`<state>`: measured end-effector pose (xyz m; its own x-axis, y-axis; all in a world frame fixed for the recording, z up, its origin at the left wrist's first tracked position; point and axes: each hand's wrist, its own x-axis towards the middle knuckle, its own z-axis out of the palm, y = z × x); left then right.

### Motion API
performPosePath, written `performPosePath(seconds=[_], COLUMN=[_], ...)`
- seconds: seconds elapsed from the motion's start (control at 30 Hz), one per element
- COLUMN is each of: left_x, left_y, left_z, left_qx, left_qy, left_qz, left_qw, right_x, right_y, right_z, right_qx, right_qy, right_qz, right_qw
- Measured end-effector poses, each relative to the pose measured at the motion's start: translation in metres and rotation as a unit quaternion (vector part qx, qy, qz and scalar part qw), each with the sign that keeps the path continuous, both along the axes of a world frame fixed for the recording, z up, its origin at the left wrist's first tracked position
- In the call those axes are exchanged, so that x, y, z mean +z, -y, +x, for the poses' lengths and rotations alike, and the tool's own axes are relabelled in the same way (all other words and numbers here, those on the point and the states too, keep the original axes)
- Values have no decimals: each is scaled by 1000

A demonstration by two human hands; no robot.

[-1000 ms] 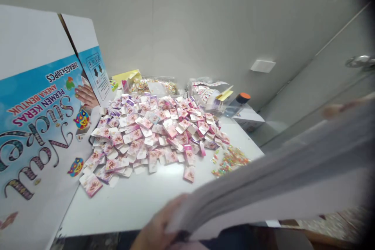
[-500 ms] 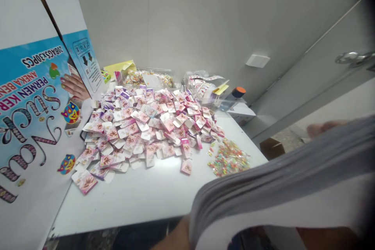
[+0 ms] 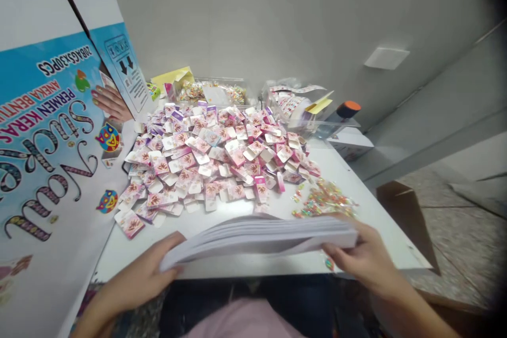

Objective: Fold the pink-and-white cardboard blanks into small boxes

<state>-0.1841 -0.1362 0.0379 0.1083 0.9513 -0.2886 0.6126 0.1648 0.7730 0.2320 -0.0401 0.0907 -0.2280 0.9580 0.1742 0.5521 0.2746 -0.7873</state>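
Observation:
A thick stack of white paper sheets point(image 3: 253, 240) is held level over the near edge of the white table point(image 3: 119, 264). My left hand point(image 3: 146, 272) grips its left end, thumb below and fingers above. At its right end my right hand point(image 3: 362, 251) is closed around the sheets in the same way. The stack bows slightly, and its layered edges face away from me. Just beyond it lies a heap of small pink-and-white printed boxes point(image 3: 214, 153), many with flaps up. A pile of small colourful wrapped pieces point(image 3: 327, 198) lies beyond the stack's right end.
A large printed carton point(image 3: 106, 74) stands at the left. Clear bins point(image 3: 212, 92) with colourful packets line the wall, beside an orange-capped bottle point(image 3: 344, 111). An open brown cardboard box point(image 3: 407, 222) is on the floor at the right.
The paper stack has come from close in front of the camera at the right down to the table's near edge. It is now level, and both hands show at its ends.

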Motion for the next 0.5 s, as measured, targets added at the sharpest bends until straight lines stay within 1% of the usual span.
performPosePath(seconds=[0.07,0.13,0.23,0.3,0.37,0.5], left_x=[10,19,21,17,11,4], left_y=[-7,-15,-22,-22,-21,-18], left_z=[-4,0,10,13,14,10], left_qx=[-62,-104,-119,-119,-114,-105], left_qy=[-34,-49,-96,-140,-170,-202], left_qz=[27,35,47,54,59,60], left_qw=[997,993,987,982,977,972], right_x=[-29,-54,-77,-86,-91,-93], right_y=[3,8,16,20,22,20], right_z=[-5,-6,-3,-1,1,3], right_qx=[21,49,103,126,128,147], right_qy=[2,19,45,69,110,177], right_qz=[-14,-32,-67,-72,-55,-11], right_qw=[1000,998,991,987,984,973])
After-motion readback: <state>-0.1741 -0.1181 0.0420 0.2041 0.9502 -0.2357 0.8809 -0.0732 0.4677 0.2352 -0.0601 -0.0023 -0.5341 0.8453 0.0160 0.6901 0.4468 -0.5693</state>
